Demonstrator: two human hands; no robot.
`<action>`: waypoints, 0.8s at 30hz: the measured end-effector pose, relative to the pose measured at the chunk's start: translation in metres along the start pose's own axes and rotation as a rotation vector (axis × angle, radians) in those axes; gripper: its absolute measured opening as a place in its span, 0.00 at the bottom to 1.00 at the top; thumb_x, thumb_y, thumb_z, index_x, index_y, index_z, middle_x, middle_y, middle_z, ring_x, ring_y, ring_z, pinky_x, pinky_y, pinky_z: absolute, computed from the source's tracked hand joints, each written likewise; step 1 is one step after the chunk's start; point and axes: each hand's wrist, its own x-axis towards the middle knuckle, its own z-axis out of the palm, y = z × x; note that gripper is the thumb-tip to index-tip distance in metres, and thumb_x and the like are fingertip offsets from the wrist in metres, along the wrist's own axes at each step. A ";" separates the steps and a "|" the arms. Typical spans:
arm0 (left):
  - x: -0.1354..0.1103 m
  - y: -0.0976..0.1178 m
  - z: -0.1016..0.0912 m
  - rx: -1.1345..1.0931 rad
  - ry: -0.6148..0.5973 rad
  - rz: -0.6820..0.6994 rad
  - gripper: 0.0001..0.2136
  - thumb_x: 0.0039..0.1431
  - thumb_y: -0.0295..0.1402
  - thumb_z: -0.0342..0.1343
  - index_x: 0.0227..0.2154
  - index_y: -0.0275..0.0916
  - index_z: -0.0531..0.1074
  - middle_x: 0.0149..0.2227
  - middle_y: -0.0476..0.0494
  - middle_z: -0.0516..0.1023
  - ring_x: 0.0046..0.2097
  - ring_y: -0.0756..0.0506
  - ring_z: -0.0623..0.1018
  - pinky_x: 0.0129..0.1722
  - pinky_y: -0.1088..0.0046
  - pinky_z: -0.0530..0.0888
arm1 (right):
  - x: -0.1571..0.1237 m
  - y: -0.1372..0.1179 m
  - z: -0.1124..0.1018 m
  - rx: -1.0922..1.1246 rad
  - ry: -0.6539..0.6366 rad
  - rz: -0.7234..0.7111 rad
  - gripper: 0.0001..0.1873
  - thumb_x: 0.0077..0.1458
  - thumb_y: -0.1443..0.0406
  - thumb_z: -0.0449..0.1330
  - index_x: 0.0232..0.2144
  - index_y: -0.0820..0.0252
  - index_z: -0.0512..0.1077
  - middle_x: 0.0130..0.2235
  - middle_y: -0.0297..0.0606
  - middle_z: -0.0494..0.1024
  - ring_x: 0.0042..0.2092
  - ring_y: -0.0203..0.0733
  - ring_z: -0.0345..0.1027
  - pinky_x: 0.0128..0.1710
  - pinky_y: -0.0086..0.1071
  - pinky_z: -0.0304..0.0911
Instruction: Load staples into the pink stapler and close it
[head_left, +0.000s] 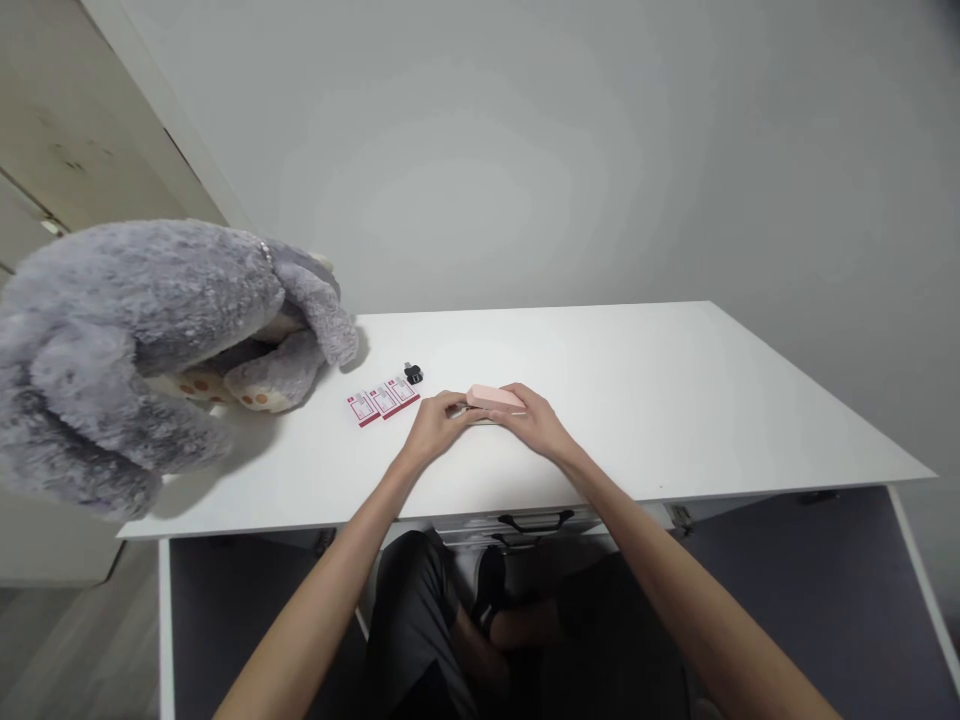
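head | pink object (495, 399) | between left fingers (448, 399) and right fingers (517, 390)

The block (496, 399) is pale pink; the desk (637, 410), white. The plush toy (172, 290) at its left edge is grey; the cards (383, 401), white with crimson bands.

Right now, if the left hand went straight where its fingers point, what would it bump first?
The left hand would probably meet the pink oblong object first; the right hand holds its other end.
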 end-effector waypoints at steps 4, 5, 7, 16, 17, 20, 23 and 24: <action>0.000 0.000 0.000 -0.003 0.001 0.012 0.20 0.60 0.54 0.67 0.39 0.41 0.86 0.39 0.41 0.85 0.42 0.41 0.81 0.42 0.65 0.74 | -0.002 0.002 -0.002 0.090 -0.042 0.010 0.19 0.61 0.49 0.67 0.48 0.52 0.77 0.47 0.37 0.83 0.49 0.51 0.76 0.49 0.40 0.72; 0.000 0.000 0.000 -0.003 0.000 0.018 0.19 0.61 0.53 0.67 0.39 0.41 0.86 0.39 0.41 0.85 0.42 0.41 0.80 0.42 0.65 0.74 | -0.002 0.002 -0.003 0.108 -0.048 0.015 0.19 0.61 0.49 0.67 0.48 0.52 0.77 0.47 0.37 0.83 0.49 0.51 0.76 0.49 0.40 0.72; 0.000 0.000 0.000 0.005 -0.001 0.033 0.18 0.61 0.52 0.67 0.39 0.42 0.86 0.39 0.42 0.84 0.41 0.41 0.80 0.42 0.65 0.74 | -0.003 0.003 -0.003 0.132 -0.053 0.028 0.19 0.61 0.50 0.67 0.49 0.52 0.77 0.47 0.37 0.83 0.50 0.51 0.76 0.50 0.41 0.72; -0.002 0.003 0.003 0.085 -0.037 0.081 0.17 0.64 0.50 0.66 0.42 0.41 0.85 0.39 0.41 0.84 0.39 0.43 0.78 0.42 0.65 0.74 | -0.004 -0.004 -0.004 0.184 -0.059 0.035 0.21 0.62 0.48 0.67 0.50 0.53 0.77 0.49 0.39 0.82 0.51 0.52 0.76 0.50 0.41 0.71; -0.002 0.003 0.004 0.086 -0.038 0.084 0.17 0.64 0.50 0.66 0.42 0.41 0.85 0.40 0.41 0.84 0.39 0.43 0.78 0.42 0.65 0.74 | -0.004 -0.005 -0.005 0.190 -0.061 0.038 0.21 0.62 0.48 0.66 0.51 0.53 0.77 0.49 0.38 0.83 0.51 0.52 0.76 0.50 0.41 0.71; -0.002 0.001 0.006 0.084 -0.035 0.082 0.16 0.63 0.49 0.67 0.44 0.42 0.86 0.41 0.40 0.86 0.39 0.42 0.79 0.43 0.64 0.75 | -0.005 -0.007 -0.005 0.191 -0.060 0.038 0.22 0.63 0.47 0.65 0.51 0.53 0.76 0.49 0.38 0.83 0.51 0.52 0.77 0.51 0.41 0.72; -0.002 0.001 0.007 0.073 -0.036 0.079 0.15 0.63 0.47 0.68 0.45 0.43 0.86 0.42 0.41 0.86 0.40 0.42 0.79 0.44 0.63 0.76 | -0.005 -0.004 -0.004 0.162 -0.052 0.024 0.22 0.65 0.47 0.63 0.53 0.52 0.75 0.51 0.38 0.83 0.51 0.52 0.77 0.51 0.41 0.72; -0.001 0.001 0.007 0.068 -0.037 0.083 0.15 0.63 0.46 0.68 0.45 0.43 0.86 0.42 0.41 0.86 0.41 0.41 0.79 0.44 0.63 0.76 | -0.005 -0.002 -0.004 0.151 -0.054 0.022 0.23 0.66 0.46 0.63 0.54 0.52 0.74 0.51 0.39 0.83 0.51 0.52 0.77 0.52 0.42 0.72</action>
